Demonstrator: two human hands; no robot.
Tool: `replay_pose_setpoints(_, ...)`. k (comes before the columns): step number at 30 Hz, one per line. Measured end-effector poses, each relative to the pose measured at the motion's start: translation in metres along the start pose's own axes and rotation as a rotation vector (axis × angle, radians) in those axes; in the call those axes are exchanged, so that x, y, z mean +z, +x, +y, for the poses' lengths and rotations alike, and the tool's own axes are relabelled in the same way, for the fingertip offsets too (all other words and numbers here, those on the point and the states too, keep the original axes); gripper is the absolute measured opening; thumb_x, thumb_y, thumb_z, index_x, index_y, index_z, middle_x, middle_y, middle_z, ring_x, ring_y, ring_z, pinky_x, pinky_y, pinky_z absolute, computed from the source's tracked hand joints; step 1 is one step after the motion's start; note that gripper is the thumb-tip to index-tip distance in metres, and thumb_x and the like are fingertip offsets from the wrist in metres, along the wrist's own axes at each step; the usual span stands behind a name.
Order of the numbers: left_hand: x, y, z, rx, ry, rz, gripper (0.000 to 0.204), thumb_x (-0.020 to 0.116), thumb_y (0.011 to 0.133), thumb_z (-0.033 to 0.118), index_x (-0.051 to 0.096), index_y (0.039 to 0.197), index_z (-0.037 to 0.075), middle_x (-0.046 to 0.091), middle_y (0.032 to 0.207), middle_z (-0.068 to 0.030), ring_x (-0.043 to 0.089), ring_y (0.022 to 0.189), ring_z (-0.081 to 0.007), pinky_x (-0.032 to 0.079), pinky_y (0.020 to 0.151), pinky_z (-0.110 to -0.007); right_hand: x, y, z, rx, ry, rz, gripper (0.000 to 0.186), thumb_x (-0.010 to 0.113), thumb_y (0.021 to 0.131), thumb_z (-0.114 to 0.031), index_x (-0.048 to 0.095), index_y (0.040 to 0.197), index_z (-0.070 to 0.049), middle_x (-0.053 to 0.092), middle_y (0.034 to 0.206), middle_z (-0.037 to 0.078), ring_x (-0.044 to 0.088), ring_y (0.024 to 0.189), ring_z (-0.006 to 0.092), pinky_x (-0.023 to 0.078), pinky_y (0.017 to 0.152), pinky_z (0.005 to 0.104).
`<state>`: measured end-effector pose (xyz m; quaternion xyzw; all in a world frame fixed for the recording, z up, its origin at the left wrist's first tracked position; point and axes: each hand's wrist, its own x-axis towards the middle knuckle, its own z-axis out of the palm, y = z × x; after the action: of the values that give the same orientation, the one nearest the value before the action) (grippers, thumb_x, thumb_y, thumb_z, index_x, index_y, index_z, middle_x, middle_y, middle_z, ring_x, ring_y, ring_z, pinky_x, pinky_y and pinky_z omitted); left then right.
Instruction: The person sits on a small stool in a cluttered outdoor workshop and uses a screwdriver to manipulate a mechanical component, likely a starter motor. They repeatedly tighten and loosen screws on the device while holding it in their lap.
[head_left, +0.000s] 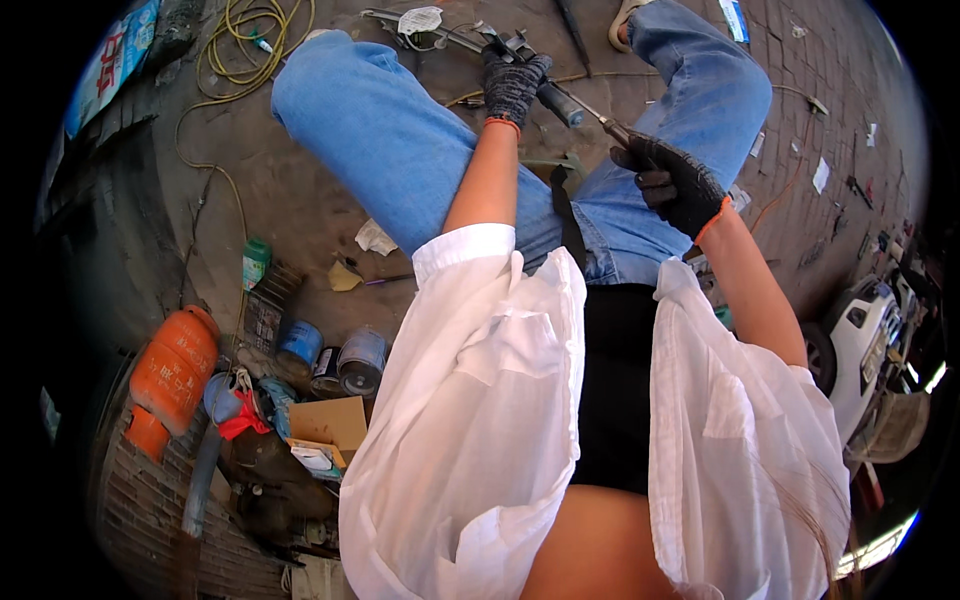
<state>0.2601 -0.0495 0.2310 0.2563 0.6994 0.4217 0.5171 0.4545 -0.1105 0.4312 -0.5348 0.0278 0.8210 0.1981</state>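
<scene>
My left hand (513, 85), in a dark knitted glove with an orange cuff, is closed around a dark metal part whose exact kind I cannot make out. My right hand (680, 185), gloved alike, grips the dark handle of a screwdriver-like tool (592, 110). Its thin metal shaft points up and left toward the left hand; whether the tip touches the part is unclear. Just below the left hand is a grey-blue cylindrical piece (560, 104). Long metal bars (440, 30) and a crumpled white piece (420, 20) lie beyond the left hand.
A yellow hose (245, 55) coils on the floor at far left. Lower left stand an orange gas cylinder (175, 368), several paint cans (361, 362), a green container (257, 262) and a cardboard box (330, 425). A white car (862, 335) is at right. Paper scraps (821, 176) litter the paving.
</scene>
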Motion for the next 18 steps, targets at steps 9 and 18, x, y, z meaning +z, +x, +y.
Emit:
replay_pose_setpoints(9,0.005,0.007,-0.006,0.019,-0.166,-0.047,0.041,0.074,0.062,0.009,0.051,0.095,0.003,0.06,0.085,-0.0071,0.059,0.07,-0.0166,0.051,0.063,-0.031,0.017,-0.009,-0.016,-0.019,-0.342,0.062,0.035,0.049,0.09,-0.017,0.047,0.124,-0.011,0.049,0.073,-0.001,0.034,0.046,0.0005,0.023,0.035,0.0134)
replay_pose_setpoints(18,0.006,-0.002,0.006,-0.008,-0.044,0.007,0.038,0.073,0.063,0.011,0.053,0.094,0.004,0.061,0.083,-0.0069,0.059,0.069,-0.017,0.051,0.066,-0.031,0.024,0.012,0.006,-0.894,-1.732,0.331,0.041,0.056,0.082,-0.026,0.052,0.118,-0.006,0.064,0.085,0.014,0.062,0.069,0.0256,0.049,0.063,0.0349)
